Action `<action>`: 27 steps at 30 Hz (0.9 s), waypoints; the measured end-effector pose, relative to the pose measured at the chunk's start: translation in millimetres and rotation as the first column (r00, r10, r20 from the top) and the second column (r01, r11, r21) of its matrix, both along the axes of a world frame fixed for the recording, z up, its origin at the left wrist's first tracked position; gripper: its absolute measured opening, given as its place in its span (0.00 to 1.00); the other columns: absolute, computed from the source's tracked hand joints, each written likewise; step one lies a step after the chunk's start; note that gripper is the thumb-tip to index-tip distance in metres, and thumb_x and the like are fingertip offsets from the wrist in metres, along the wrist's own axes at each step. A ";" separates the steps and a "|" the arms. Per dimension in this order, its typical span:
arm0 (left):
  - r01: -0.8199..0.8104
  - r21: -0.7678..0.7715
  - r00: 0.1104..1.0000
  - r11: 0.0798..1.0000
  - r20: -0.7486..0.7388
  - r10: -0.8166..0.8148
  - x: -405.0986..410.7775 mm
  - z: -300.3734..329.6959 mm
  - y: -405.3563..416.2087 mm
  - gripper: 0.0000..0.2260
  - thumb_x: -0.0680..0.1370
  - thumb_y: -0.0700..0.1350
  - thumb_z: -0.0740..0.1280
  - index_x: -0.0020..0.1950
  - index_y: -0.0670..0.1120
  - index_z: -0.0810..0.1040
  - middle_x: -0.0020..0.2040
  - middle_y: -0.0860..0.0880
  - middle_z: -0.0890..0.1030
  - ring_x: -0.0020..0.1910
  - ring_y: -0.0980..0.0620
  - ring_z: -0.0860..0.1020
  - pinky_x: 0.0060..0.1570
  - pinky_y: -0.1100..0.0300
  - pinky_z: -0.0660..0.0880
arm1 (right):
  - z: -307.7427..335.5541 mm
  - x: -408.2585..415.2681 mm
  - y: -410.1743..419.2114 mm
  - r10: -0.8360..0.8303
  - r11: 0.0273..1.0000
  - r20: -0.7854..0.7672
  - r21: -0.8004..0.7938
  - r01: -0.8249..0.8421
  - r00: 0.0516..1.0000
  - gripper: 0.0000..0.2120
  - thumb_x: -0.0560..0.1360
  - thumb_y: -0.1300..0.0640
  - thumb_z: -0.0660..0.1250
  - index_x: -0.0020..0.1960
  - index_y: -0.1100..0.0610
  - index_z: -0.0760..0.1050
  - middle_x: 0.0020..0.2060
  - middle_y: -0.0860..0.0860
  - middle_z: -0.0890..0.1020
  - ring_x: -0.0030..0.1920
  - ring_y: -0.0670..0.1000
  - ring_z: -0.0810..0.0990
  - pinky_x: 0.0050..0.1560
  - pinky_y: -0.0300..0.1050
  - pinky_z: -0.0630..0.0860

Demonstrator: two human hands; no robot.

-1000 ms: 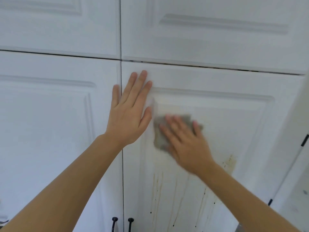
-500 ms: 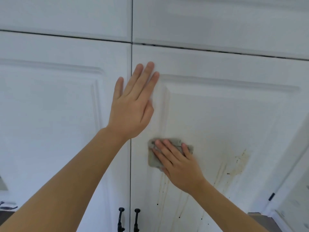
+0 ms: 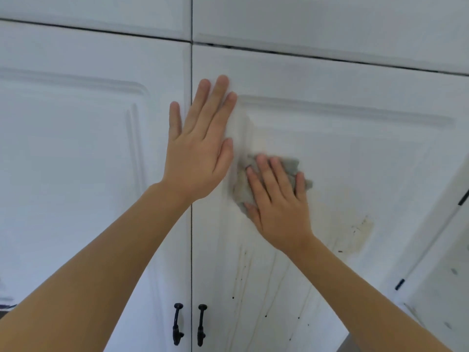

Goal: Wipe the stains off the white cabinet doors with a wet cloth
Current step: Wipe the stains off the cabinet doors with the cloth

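Since a moment ago, right hand [image 3: 279,207] has slid cloth [image 3: 291,165] upward, flat-fingered, streaks [image 3: 243,270] lying below; left hand [image 3: 200,146] braces open.

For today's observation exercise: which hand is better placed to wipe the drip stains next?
The right hand. It already presses the cloth flat on the stained door, just above the drip stains. The left hand lies flat across the door seam, with no cloth.
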State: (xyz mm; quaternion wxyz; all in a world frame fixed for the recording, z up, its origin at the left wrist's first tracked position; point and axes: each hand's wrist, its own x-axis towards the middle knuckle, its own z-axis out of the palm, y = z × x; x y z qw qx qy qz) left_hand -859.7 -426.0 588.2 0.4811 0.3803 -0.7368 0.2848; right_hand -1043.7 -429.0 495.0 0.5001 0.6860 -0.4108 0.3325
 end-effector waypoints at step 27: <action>0.240 -0.087 0.951 0.967 0.221 -0.216 -111.6 2.0 9.4 0.21 0.76 0.41 0.57 0.69 0.40 0.69 0.73 0.41 0.64 0.73 0.43 0.59 0.70 0.41 0.47 | -56.7 -123.1 31.9 -0.019 0.978 -0.443 0.180 0.110 0.896 0.31 0.77 0.53 0.55 0.77 0.52 0.48 0.75 0.49 0.56 0.75 0.50 0.51 0.71 0.55 0.49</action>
